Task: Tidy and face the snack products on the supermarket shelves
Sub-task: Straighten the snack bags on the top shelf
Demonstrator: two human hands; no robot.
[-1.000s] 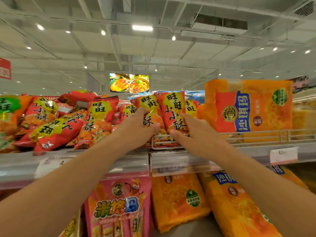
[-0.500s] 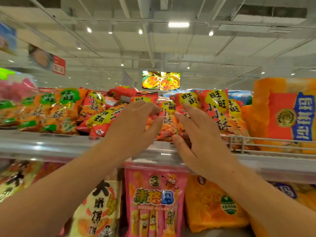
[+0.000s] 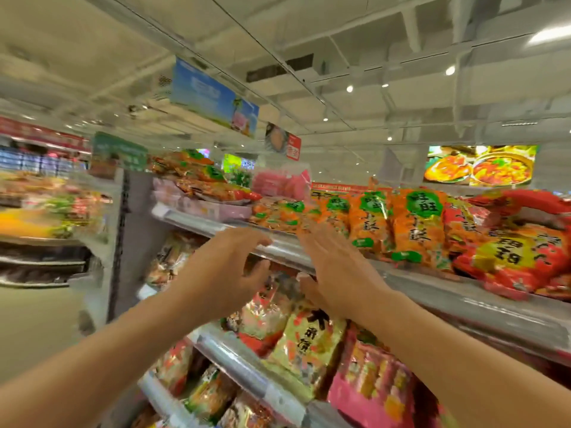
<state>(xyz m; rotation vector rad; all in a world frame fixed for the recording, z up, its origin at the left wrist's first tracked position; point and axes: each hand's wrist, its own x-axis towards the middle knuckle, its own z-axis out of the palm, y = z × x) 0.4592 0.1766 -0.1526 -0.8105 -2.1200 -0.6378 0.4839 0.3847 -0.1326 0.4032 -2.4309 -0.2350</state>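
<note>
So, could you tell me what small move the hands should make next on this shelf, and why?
Probably reach both hands forward onto the orange packs with green labels. The left hand and right hand hover open and empty in front of the shelf edge, and the packs just behind it look leaning and uneven, so they seem next to be squared up.

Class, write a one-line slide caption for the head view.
Both open hands, left and right, reach toward orange snack bags on the shelf.
</note>
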